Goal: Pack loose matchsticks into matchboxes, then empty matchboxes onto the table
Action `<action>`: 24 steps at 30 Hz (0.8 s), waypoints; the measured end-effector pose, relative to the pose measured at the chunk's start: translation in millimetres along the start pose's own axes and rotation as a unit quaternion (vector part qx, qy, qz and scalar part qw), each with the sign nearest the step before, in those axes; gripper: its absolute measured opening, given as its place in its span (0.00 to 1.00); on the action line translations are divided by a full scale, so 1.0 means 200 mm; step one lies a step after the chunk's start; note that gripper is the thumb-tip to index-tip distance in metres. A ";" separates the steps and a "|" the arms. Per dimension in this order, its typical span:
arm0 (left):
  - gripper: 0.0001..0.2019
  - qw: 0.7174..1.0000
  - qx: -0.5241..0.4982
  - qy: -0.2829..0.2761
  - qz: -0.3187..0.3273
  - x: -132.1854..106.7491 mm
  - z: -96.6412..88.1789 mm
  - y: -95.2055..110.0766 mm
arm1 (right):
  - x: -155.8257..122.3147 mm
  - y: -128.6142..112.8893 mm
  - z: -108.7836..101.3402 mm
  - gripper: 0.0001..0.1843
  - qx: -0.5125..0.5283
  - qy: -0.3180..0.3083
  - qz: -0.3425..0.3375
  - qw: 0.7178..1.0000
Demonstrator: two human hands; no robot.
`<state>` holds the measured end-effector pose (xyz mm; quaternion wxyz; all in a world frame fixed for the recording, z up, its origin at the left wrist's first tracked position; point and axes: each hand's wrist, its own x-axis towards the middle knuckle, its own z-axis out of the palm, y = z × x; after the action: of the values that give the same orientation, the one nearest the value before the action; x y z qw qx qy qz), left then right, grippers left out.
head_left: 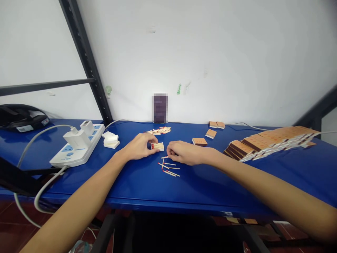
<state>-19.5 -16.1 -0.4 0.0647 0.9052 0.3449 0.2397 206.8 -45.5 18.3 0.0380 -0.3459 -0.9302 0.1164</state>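
While your left fingers point(149, 137) clasp the matchbox tray point(162, 149), apparently steadying it, your right fingers point(171, 145) bunch at a match point(164, 157), grip unclear.

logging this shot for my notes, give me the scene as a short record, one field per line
surface: blue table against a white wall
left hand: the left hand holds a small white tray with matches in it
right hand: the right hand, fingers curled, is beside loose matches; whether it grips one is unclear
behind the tray: a pile of matches
left side: white trays, a power strip with chargers
right side: rows of matchboxes
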 end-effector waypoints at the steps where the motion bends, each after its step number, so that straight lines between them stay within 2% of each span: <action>1: 0.12 1.000 -0.008 -0.004 0.001 0.00 0.00 0.01 | -0.01 0.01 0.00 0.05 -0.028 -0.005 -0.001 1.000; 4: 0.12 1.000 -0.027 -0.015 -0.001 0.00 0.01 0.03 | -0.04 0.03 -0.02 0.05 -0.082 -0.036 0.016 0.996; 7: 0.11 0.999 -0.039 -0.026 -0.009 0.01 0.02 0.06 | -0.07 0.05 -0.04 0.05 -0.074 -0.047 0.026 0.996; 12: 0.13 0.999 -0.041 0.002 0.032 0.01 0.03 0.11 | -0.09 0.08 -0.06 0.06 0.000 0.011 0.055 0.998; 15: 0.13 0.998 -0.023 0.021 0.053 0.01 0.04 0.14 | -0.08 0.09 -0.09 0.06 0.039 0.032 0.049 0.997; 20: 0.10 0.997 0.002 0.004 0.076 0.02 0.09 0.17 | -0.02 0.08 -0.16 0.06 0.082 0.116 0.030 0.989; 24: 0.11 0.997 0.034 -0.017 0.070 0.05 0.13 0.19 | 0.03 0.08 -0.19 0.06 0.085 0.137 0.057 0.985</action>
<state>22.1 -36.1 -8.4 0.0223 0.9327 0.2876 0.2167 218.4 -23.2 50.3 0.1876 -0.4067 -0.8816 0.1486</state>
